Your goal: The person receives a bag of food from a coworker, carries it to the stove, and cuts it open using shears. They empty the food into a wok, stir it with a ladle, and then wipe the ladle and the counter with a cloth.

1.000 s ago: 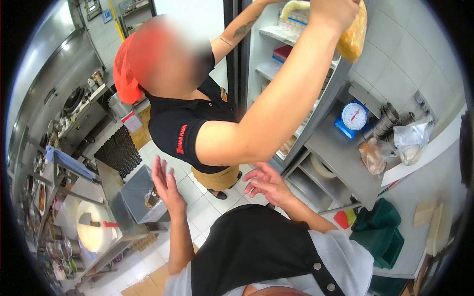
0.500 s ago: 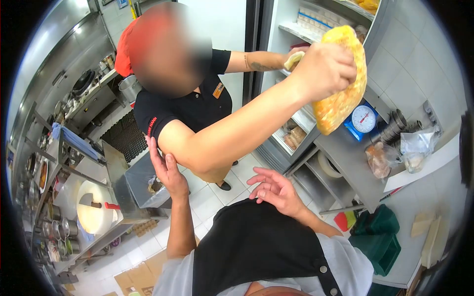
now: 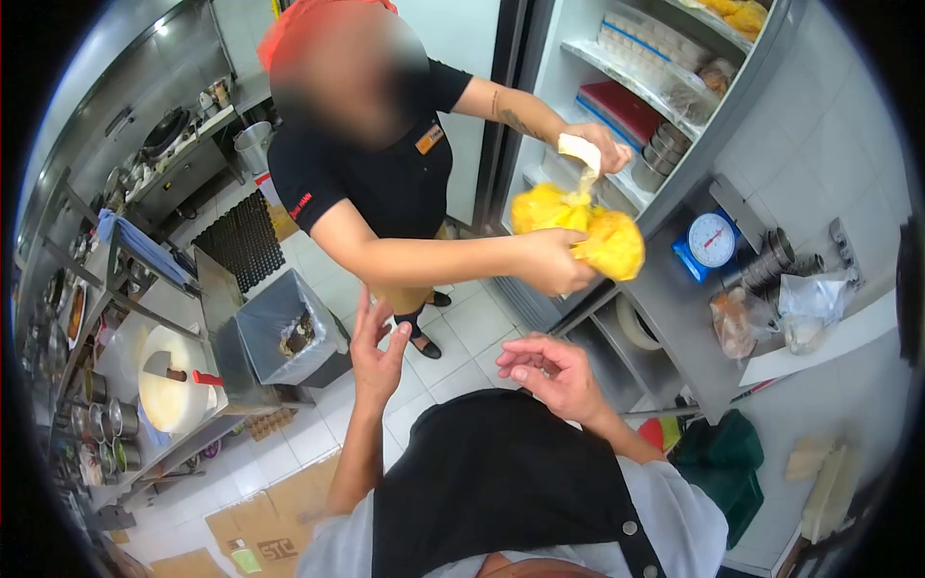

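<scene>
Above my right hand (image 3: 551, 378): bulging yellow plastic bag (image 3: 605, 243), apart from it, gripped by a co-worker's hand (image 3: 549, 262). My left hand (image 3: 378, 352) alongside; both spread open, empty.

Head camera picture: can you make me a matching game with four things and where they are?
Things:
1. bag
2. scale
3. bin
4. left hand

Places or states:
A. standing on the floor
B. raised, open, holding nothing
C. held by a co-worker
D. on the steel counter

Pairs: 1-C, 2-D, 3-A, 4-B.
</scene>
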A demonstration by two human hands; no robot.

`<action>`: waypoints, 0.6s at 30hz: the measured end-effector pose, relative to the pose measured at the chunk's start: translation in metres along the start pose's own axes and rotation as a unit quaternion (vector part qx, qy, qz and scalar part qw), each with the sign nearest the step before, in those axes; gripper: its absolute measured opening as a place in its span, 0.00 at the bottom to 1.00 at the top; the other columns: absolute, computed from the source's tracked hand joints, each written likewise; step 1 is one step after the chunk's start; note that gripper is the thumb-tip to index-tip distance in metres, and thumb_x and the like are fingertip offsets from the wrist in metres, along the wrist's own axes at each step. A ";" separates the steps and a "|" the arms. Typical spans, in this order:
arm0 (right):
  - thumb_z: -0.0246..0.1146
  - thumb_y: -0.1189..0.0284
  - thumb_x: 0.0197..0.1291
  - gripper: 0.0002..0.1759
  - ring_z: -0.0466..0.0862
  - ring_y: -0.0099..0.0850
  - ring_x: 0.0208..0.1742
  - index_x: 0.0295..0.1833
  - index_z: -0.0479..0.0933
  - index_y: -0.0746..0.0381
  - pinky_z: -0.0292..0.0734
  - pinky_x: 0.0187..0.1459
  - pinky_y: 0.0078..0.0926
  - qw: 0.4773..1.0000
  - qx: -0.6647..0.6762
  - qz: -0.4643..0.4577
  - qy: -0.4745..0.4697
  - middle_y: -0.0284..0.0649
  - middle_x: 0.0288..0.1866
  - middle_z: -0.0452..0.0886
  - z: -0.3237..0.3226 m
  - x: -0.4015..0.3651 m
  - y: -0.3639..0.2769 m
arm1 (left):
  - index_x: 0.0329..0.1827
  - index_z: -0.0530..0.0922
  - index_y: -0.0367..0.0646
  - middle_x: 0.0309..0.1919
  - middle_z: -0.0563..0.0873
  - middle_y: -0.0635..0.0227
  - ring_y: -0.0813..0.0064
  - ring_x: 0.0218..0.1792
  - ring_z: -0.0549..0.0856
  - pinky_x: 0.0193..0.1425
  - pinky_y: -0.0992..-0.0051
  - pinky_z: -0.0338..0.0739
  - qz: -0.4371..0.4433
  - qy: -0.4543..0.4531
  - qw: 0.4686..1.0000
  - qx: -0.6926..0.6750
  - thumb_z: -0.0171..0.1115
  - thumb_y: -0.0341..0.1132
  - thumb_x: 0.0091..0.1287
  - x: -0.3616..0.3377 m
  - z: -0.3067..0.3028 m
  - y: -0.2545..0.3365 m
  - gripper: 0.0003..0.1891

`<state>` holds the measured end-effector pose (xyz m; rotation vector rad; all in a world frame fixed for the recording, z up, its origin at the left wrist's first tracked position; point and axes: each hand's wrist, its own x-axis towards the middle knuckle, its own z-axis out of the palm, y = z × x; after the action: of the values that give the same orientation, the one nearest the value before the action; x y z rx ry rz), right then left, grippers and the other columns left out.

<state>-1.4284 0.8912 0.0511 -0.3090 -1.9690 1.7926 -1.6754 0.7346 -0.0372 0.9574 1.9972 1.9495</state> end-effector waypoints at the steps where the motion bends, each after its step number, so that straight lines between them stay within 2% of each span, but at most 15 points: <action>1: 0.69 0.79 0.74 0.16 0.91 0.28 0.49 0.65 0.84 0.67 0.85 0.52 0.25 1.000 -0.019 -0.012 -0.004 0.42 0.51 0.90 -0.003 -0.001 -0.001 | 0.77 0.78 0.35 0.79 0.77 0.47 0.54 0.65 0.89 0.68 0.59 0.83 -0.031 -0.060 0.996 0.056 0.72 0.38 0.76 -0.011 -0.001 -0.007 0.29; 3: 0.70 0.78 0.73 0.15 0.91 0.30 0.48 0.62 0.86 0.66 0.85 0.50 0.26 0.997 -0.055 -0.043 -0.012 0.43 0.49 0.91 -0.009 -0.002 -0.008 | 0.73 0.81 0.34 0.69 0.87 0.45 0.55 0.62 0.91 0.66 0.62 0.84 -0.084 -0.178 0.966 0.169 0.73 0.40 0.75 -0.038 -0.011 -0.027 0.27; 6: 0.71 0.78 0.71 0.11 0.92 0.34 0.45 0.56 0.88 0.67 0.84 0.48 0.29 0.985 -0.135 -0.097 -0.049 0.43 0.46 0.91 -0.033 -0.001 -0.022 | 0.70 0.83 0.34 0.54 0.93 0.45 0.55 0.55 0.93 0.62 0.64 0.84 -0.037 -0.233 0.939 0.249 0.73 0.42 0.75 -0.087 -0.008 -0.026 0.27; 9: 0.72 0.77 0.70 0.08 0.91 0.36 0.43 0.51 0.89 0.67 0.84 0.47 0.31 0.973 -0.176 -0.146 -0.029 0.44 0.44 0.91 -0.069 0.003 -0.022 | 0.70 0.83 0.33 0.54 0.93 0.45 0.55 0.54 0.93 0.61 0.63 0.85 -0.253 -0.176 0.935 0.173 0.71 0.43 0.76 -0.129 0.002 -0.031 0.26; 10: 0.71 0.77 0.70 0.06 0.90 0.33 0.40 0.49 0.90 0.67 0.83 0.45 0.29 0.974 -0.174 -0.148 -0.012 0.42 0.42 0.90 -0.079 0.008 -0.025 | 0.70 0.84 0.35 0.53 0.93 0.45 0.56 0.53 0.94 0.60 0.63 0.85 -0.264 -0.142 0.941 0.157 0.70 0.44 0.77 -0.138 0.007 -0.024 0.26; 13: 0.71 0.77 0.71 0.06 0.88 0.28 0.38 0.49 0.89 0.68 0.81 0.43 0.28 0.984 -0.134 -0.110 0.046 0.41 0.39 0.89 -0.111 0.019 -0.017 | 0.70 0.84 0.36 0.53 0.93 0.45 0.54 0.53 0.94 0.59 0.63 0.86 -0.279 -0.097 0.939 0.178 0.72 0.44 0.76 -0.154 0.022 -0.015 0.26; 16: 0.71 0.75 0.71 0.07 0.85 0.25 0.36 0.49 0.89 0.68 0.79 0.40 0.26 0.980 -0.154 -0.096 0.086 0.40 0.37 0.88 -0.144 0.040 0.006 | 0.70 0.84 0.36 0.55 0.93 0.45 0.51 0.54 0.93 0.58 0.62 0.86 -0.207 -0.114 0.946 0.224 0.73 0.44 0.74 -0.161 0.047 -0.019 0.27; 18: 0.71 0.74 0.71 0.08 0.85 0.26 0.36 0.49 0.89 0.67 0.79 0.39 0.26 0.969 -0.193 -0.120 0.093 0.39 0.39 0.88 -0.163 0.054 0.006 | 0.69 0.84 0.36 0.55 0.92 0.45 0.49 0.55 0.93 0.58 0.60 0.86 -0.178 -0.128 0.948 0.233 0.75 0.43 0.73 -0.159 0.068 -0.002 0.27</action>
<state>-1.3997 1.0603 0.0626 -0.3321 -2.1074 1.1822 -1.5156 0.7018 -0.0942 0.8089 2.3164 1.1307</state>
